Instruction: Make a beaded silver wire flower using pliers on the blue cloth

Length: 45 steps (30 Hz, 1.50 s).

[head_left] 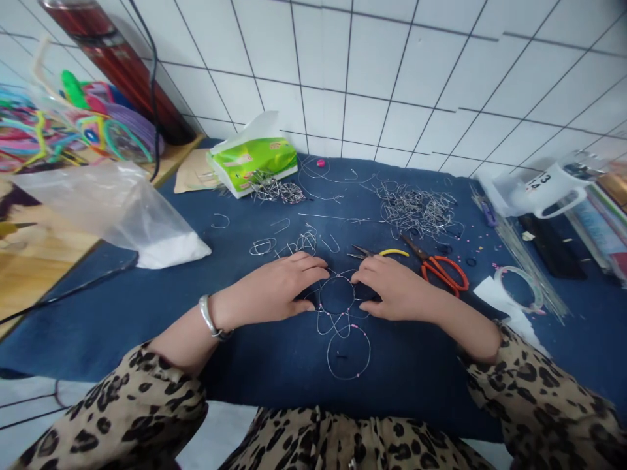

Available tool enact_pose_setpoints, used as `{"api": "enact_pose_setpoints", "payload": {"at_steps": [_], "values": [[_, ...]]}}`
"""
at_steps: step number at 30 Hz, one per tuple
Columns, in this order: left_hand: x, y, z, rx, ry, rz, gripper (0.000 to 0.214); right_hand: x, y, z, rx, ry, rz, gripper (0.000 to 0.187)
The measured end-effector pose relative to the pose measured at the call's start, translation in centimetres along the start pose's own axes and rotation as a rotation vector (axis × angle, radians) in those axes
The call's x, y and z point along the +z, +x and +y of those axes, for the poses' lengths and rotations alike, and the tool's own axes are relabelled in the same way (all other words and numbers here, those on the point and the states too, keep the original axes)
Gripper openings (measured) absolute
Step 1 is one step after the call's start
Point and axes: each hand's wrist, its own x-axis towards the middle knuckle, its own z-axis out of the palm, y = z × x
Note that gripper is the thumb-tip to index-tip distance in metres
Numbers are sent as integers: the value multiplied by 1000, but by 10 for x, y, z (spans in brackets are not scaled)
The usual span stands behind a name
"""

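Observation:
A thin wire frame of loops (339,312) with small pink beads lies on the dark blue cloth (274,365) in front of me. My left hand (274,287), with a silver bracelet at the wrist, rests on the frame's left side, fingers stretched over the wire. On the right side my right hand (394,287) presses the frame, fingers curled down onto the wire. A round loop (349,352) of the frame hangs toward me, free of both hands.
Orange-handled scissors (441,269) and yellow-handled pliers (379,252) lie just beyond my right hand. Heaps of bent wire pieces (416,209) and a green tissue pack (252,160) sit farther back. A clear plastic bag (122,212) lies at left, straight wires (529,261) at right.

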Motion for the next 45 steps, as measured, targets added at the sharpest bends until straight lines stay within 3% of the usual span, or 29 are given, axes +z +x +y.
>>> {"api": "enact_pose_setpoints", "payload": {"at_steps": [12,36,45], "values": [[0,1,-2,-3,-16,4,42,2,4,1,-1,26,30,27],[-1,1,-3,1,8,41,41,6,7,4,9,34,71,22],[-4,4,0,103,-96,67,33,7,7,4,-33,14,85,29]]}}
